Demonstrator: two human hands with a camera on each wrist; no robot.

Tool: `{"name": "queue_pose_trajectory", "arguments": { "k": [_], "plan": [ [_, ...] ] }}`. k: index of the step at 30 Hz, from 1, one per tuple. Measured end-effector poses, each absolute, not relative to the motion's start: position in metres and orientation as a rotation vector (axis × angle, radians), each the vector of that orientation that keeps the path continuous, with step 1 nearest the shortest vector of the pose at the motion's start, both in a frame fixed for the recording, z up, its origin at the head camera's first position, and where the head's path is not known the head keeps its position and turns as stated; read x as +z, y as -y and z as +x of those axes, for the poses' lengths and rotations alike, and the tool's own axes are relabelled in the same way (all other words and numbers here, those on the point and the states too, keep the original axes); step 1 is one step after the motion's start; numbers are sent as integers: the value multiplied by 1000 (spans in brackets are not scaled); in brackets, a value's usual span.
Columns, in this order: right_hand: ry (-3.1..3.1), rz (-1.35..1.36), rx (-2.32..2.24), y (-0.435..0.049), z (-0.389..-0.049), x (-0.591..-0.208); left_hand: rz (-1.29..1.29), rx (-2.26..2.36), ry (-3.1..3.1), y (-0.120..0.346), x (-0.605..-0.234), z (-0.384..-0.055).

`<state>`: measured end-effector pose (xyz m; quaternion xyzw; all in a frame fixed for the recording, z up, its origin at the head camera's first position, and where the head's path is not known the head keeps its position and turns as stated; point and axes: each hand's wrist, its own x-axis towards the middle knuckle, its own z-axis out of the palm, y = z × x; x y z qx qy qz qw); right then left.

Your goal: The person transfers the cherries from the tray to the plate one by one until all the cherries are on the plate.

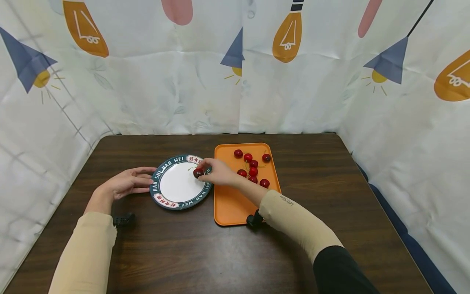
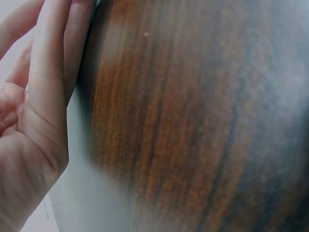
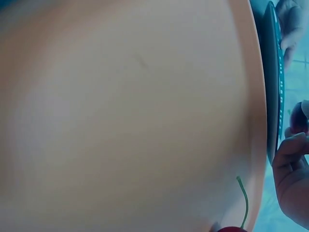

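Note:
Between the thumb and fingers of my right hand (image 1: 216, 172), a dark red cherry (image 1: 198, 173) is pinched above the right part of a round plate (image 1: 180, 185). The plate is white with a dark blue-green lettered rim. At its left edge, my left hand (image 1: 126, 183) touches the rim with loosely extended fingers. The left wrist view catches that hand (image 2: 46, 92) beside the dark wood. An orange tray (image 1: 233, 208) lies to the right of the plate, partly under my right wrist, with several red cherries (image 1: 253, 171) in its upper part.
The dark wooden table (image 1: 176, 253) carries the plate and tray side by side. White printed curtains (image 1: 176, 94) enclose its back and sides. A single cherry with a green stem (image 3: 232, 229) shows at the bottom of the right wrist view.

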<state>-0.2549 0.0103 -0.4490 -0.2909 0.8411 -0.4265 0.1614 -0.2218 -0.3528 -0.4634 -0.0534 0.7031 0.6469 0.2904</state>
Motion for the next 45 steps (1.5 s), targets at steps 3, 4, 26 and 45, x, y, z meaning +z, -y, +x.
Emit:
{"name": "queue_pose_trajectory", "arguments": {
  "k": [3, 4, 26, 45],
  "plan": [
    [-2404, -801, -1219, -8, -254, -450, -141, 1728, -1872, 353, -464, -222],
    [-2405, -794, -1221, -8, -254, -450, -142, 1729, -1871, 353, -464, -222],
    [-2335, -746, -1374, -36, -258, -442, -148, 1717, -1870, 355, -463, -222],
    [-2373, -612, -1457, -111, -250, -441, -108, 1721, -1910, 353, -467, -218]
  ]
}}
